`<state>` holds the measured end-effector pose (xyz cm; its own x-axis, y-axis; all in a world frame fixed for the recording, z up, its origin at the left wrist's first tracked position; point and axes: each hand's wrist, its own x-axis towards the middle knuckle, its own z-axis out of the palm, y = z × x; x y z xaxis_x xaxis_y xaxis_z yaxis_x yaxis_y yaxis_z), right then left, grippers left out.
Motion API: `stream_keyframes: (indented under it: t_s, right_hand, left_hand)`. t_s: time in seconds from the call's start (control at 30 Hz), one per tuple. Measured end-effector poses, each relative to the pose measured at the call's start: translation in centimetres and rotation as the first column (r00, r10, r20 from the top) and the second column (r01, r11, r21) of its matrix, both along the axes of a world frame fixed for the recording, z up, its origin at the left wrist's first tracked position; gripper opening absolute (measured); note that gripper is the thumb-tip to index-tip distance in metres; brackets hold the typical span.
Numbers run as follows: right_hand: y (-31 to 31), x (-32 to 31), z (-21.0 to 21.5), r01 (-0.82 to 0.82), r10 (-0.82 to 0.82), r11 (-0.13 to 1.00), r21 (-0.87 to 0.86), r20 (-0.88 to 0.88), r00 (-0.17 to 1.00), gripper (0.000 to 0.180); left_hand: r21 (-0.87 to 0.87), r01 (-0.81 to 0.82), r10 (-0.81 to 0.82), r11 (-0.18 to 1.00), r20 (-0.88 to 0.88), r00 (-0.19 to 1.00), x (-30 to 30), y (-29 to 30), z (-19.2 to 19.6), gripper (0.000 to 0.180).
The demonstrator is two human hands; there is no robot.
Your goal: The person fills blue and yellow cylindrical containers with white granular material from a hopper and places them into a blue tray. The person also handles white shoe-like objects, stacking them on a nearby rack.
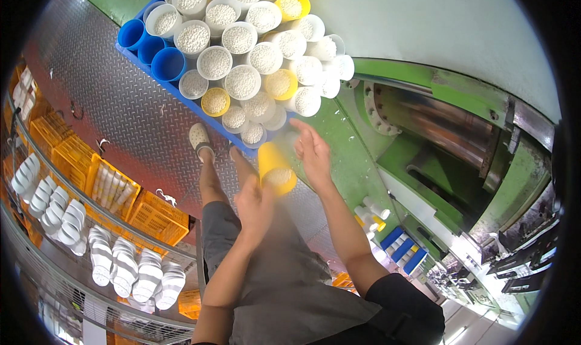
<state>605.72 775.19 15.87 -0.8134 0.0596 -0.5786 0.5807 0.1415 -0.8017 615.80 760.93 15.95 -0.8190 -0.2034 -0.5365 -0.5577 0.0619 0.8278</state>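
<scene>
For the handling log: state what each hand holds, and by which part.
The left hand grips a yellow cup of white pellets by its lower side wall. The right hand is open beside it, holding nothing.

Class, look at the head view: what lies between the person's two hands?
Between the left hand and the right hand is a yellow cup filled with white pellets, touching the left hand; the head view shows it.

Left hand [255, 205] raised, fingers curled, gripping – right hand [313, 153] extended forward, palm open, fingers spread; both forearms bare.
</scene>
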Motion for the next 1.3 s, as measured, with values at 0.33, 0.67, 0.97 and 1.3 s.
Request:
stream_keyframes:
  t_s: [0.33, 0.67, 0.97, 1.3]
  right_hand:
    - [0.4, -0.4, -0.4, -0.076, 0.082, 0.995, 0.064, -0.107, 0.991, 0.043]
    - [-0.7, -1.6, -0.6, -0.087, 0.108, 0.981, 0.175, -0.115, 0.988, 0.037]
    - [-0.1, -1.8, -0.6, -0.144, 0.169, 0.959, 0.243, -0.083, 0.982, 0.039]
    - [0.3, -1.4, -1.5, -0.166, 0.211, 0.931, 0.325, -0.107, 0.972, 0.037]
  left_hand:
    - [0.003, 0.006, -0.005, 1.0, -0.018, 1.0, -1.7, 0.2, -0.8, 0.018]
    - [0.161, -0.161, 0.154, 0.974, 0.058, 0.986, -3.0, 0.8, -0.8, 0.02]
    - [0.126, -0.065, 0.065, 0.99, 0.007, 0.998, -2.9, 1.2, -1.9, 0.016]
    - [0.14, -0.168, 0.157, 0.976, 0.084, 0.984, -3.6, 1.3, -0.6, 0.015]
